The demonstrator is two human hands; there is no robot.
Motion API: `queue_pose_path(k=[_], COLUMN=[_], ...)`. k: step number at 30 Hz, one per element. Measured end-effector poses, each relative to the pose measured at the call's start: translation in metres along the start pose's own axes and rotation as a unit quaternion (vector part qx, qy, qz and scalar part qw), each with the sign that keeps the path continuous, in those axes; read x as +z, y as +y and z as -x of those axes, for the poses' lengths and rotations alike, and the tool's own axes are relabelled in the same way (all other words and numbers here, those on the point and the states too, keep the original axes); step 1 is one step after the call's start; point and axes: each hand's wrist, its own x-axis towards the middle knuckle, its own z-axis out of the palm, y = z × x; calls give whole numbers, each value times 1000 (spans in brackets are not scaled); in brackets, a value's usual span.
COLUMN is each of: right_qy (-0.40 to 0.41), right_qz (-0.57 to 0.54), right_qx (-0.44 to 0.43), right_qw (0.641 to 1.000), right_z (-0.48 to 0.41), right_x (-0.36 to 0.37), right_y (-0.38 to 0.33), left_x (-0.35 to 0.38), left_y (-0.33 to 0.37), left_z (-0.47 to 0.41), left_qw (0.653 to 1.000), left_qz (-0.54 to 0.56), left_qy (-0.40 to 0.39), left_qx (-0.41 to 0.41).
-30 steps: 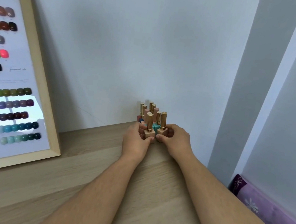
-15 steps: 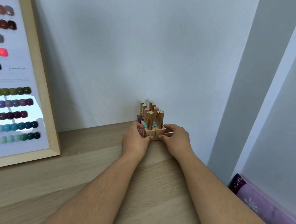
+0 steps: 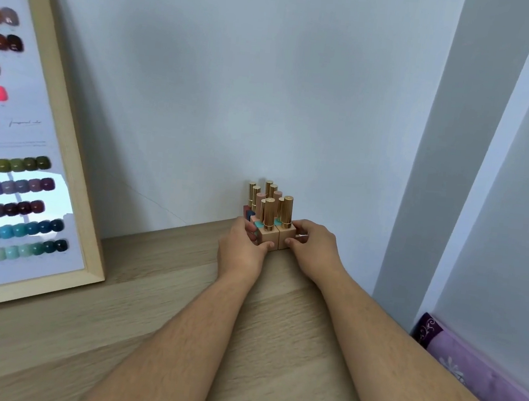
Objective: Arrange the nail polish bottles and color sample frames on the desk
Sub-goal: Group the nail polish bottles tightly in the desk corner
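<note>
Several nail polish bottles (image 3: pixel 269 215) with gold and pink caps stand in a tight cluster against the wall at the desk's far right corner. Two beige square bottles form the front row, side by side and touching. My left hand (image 3: pixel 242 247) grips the left front bottle (image 3: pixel 268 238), thumb on its front face. My right hand (image 3: pixel 313 248) grips the right front bottle (image 3: pixel 286 235) from the right side. A wood-framed color sample board (image 3: pixel 33 150) with rows of painted nail swatches leans against the wall at the left.
The light wooden desk (image 3: pixel 154 303) stretches toward me between the frame and the right edge. A grey wall corner rises at the right. A purple patterned cloth (image 3: pixel 474 366) lies below the desk's right edge.
The two front bottles, apart one second ago, now stand pressed together in line with the cluster. Both hands stay on them and have shifted slightly toward the wall.
</note>
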Motion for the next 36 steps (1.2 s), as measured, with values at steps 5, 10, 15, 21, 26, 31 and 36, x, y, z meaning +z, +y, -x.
queue_pose_path(k=[5, 10, 15, 21, 26, 31, 36], right_qy=[-1, -4, -6, -4, -1, -3, 26], right_qz=[-1, 0, 3, 3, 8, 11, -2], right_qx=[-3, -2, -9, -9, -16, -22, 0], right_qw=[1000, 1000, 1000, 1000, 1000, 1000, 1000], right_z=[-5, -10, -14, -18, -18, -19, -12], right_x=[2, 4, 5, 7, 8, 8, 6], right_y=[0, -1, 0, -1, 1, 3, 3], left_x=[2, 5, 6, 6, 5, 6, 2], left_y=[-2, -2, -3, -1, -1, -3, -2], left_z=[-5, -9, -12, -14, -15, -15, -11], left_qw=[1000, 1000, 1000, 1000, 1000, 1000, 1000], left_qz=[2, 1, -5, -9, -10, -9, -6], left_qy=[3, 7, 12, 12, 13, 13, 17], left_qx=[0, -5, -6, -12, -12, -7, -17])
